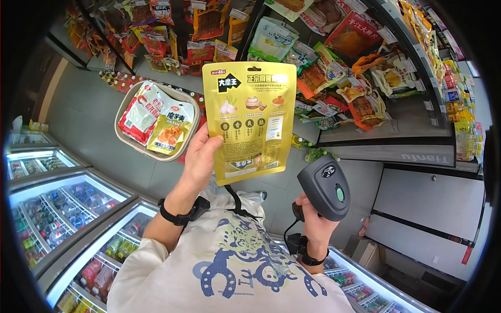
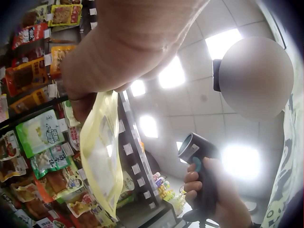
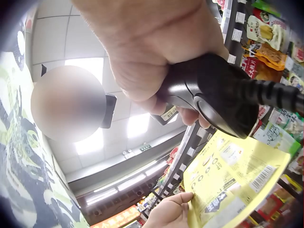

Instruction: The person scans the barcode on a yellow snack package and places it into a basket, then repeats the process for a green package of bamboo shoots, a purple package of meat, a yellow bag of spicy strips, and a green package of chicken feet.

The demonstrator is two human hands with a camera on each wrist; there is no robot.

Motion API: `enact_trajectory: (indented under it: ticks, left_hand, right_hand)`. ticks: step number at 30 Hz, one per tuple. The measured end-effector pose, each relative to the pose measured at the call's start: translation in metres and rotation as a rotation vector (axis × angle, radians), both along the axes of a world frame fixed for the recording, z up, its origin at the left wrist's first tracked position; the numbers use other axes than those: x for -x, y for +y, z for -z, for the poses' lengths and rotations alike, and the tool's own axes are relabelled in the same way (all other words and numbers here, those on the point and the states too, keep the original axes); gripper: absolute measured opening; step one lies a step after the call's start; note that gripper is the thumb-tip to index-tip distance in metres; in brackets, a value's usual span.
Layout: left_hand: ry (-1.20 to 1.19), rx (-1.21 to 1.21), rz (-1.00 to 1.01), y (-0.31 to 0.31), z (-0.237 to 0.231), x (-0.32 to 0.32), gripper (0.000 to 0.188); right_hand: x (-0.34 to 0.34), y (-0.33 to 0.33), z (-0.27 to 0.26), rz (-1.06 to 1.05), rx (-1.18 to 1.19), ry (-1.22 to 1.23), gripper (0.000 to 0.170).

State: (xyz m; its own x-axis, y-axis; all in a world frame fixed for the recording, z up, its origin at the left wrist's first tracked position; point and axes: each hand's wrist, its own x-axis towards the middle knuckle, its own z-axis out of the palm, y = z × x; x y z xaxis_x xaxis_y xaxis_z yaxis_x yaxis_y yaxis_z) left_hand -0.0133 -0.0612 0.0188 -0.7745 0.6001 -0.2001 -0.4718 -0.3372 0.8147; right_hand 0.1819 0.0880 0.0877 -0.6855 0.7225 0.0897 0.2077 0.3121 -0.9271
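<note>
My left hand (image 1: 201, 159) holds a yellow snack pouch (image 1: 249, 125) by its left edge, thumb on the printed face. The pouch is upright with that face toward the head camera; a barcode (image 3: 262, 178) shows near its bottom corner in the right wrist view. My right hand (image 1: 317, 227) grips a dark grey barcode scanner (image 1: 326, 188) by its handle, right of the pouch and apart from it. In the left wrist view the fingers curl round the scanner's handle (image 2: 209, 190). A cord runs from its base.
A beige basket (image 1: 191, 99) at left holds a red-and-white pack (image 1: 140, 112) and a yellow snack pack (image 1: 169, 128). Shelves of hanging snack packs (image 1: 355, 36) stand ahead. Chest coolers with drinks (image 1: 68, 206) line the near side. A grey cabinet (image 1: 417, 208) is at right.
</note>
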Motion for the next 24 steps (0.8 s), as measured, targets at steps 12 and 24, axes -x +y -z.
enact_trajectory:
  ticks: [12, 24]
  left_hand:
    - [0.077, 0.062, 0.043, 0.0, -0.0012, -0.0073, 0.036]
    - [0.098, 0.098, 0.072, -0.0015, -0.0031, -0.01, 0.035]
  right_hand:
    - [-0.0062, -0.0008, -0.0049, -0.076, -0.123, 0.024, 0.017]
    - [-0.006, -0.0042, -0.003, 0.074, -0.04, -0.012, 0.026]
